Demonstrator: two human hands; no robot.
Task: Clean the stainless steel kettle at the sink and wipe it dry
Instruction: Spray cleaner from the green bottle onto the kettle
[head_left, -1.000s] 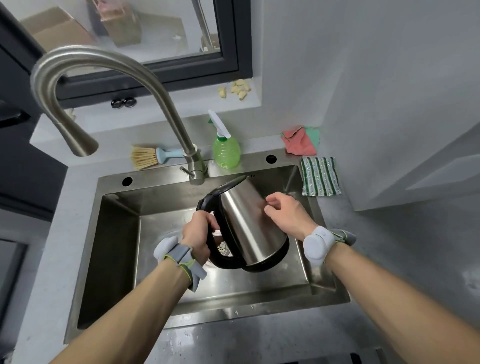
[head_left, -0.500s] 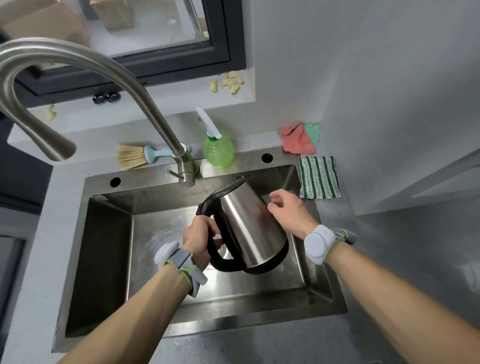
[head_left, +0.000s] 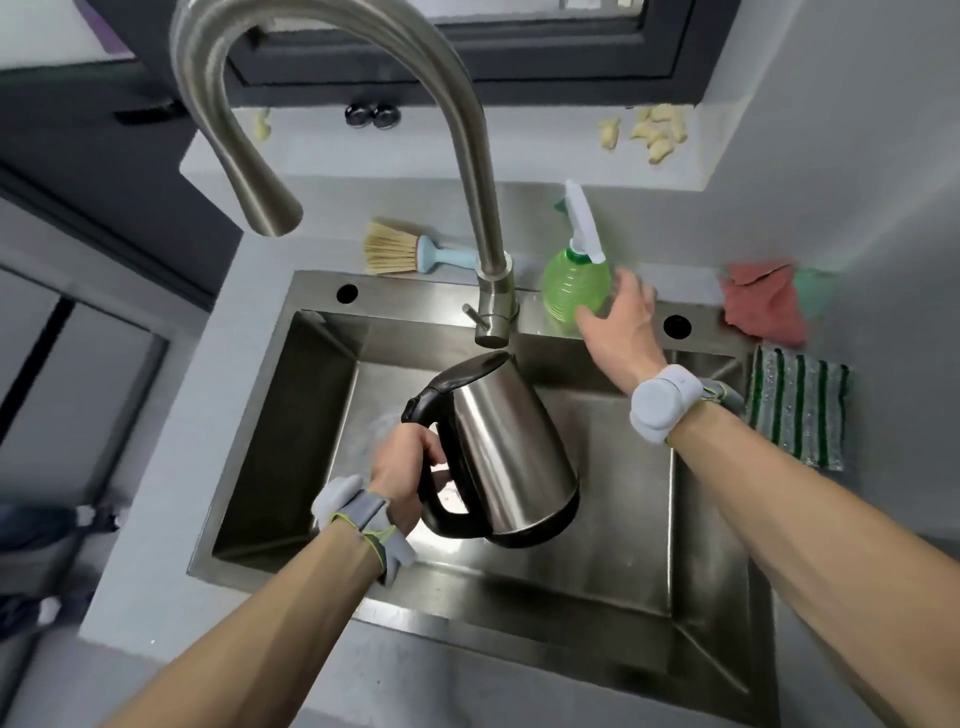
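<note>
Head view: looks down at two bare hands over a sink.
Sink (head_left: 270, 457): a big steel bowl, hard and shiny, with no water running into it.
Tap (head_left: 467, 156): a tall bent pipe, with its mouth up high at the left and well apart from the kettle.
Kettle (head_left: 498, 447): held up over the middle of the sink and tipped, lid shut. It is hard steel and will not bend. The sides look smooth, so I think they get slippery when wet. It looks light, as one hand holds it up. The black handle is the best place to hold.
Cloth (head_left: 795, 405): a striped green one lies flat at the right of the sink. It looks soft and good for drying.
Rag (head_left: 763, 301): a pink one lies bunched behind the cloth.
Bottle (head_left: 569, 291): a green spray one stands on the back rim, just right of the tap.
Left hand (head_left: 402, 475): fingers curl tight round the kettle handle.
Right hand (head_left: 621, 325): fingers are spread wide and hold nothing. The tips are right at the bottle, and I cannot tell if they touch it.
Brush (head_left: 400, 254): lies behind the tap.
</note>
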